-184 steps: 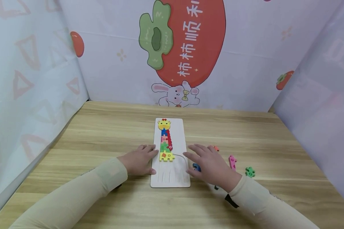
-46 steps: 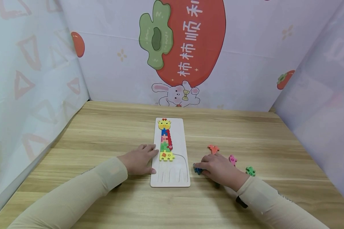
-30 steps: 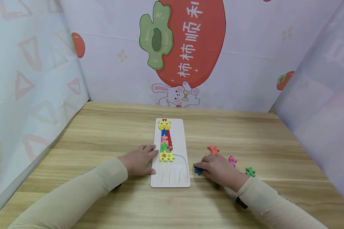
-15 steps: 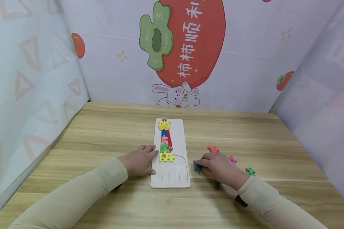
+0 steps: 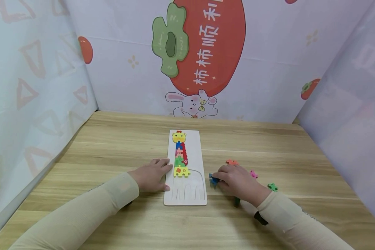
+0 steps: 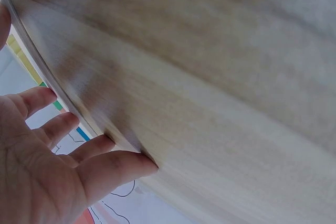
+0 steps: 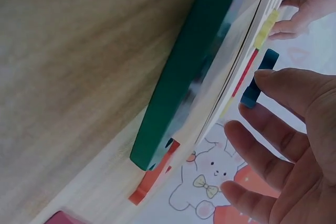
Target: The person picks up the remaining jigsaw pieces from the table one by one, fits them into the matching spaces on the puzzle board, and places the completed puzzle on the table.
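Observation:
A white board (image 5: 194,146) lies lengthwise on the table, holding a partly assembled giraffe puzzle (image 5: 179,161) in yellow, blue, pink, green and red; lines are drawn on its lower part. My left hand (image 5: 153,175) rests along the board's left edge, fingers (image 6: 60,128) spread and fairly straight, touching the rim. Right of the board, my right hand (image 5: 239,184) pinches a small blue puzzle piece (image 5: 213,179) between thumb and index finger. In the right wrist view this blue piece (image 7: 269,59) is seen edge-on, apart from the tabletop, with the other fingers loosely bent.
Near my right hand lie an orange piece (image 5: 232,162), a pink piece (image 5: 253,174) and a green piece (image 5: 272,187). A dark green piece (image 5: 236,202), partly hidden, stands below that hand, large in the right wrist view. Printed fabric walls (image 5: 268,86) enclose the table.
My right hand has left the board's right edge and taken hold of the blue piece, which has just shifted slightly left. My left hand keeps its place.

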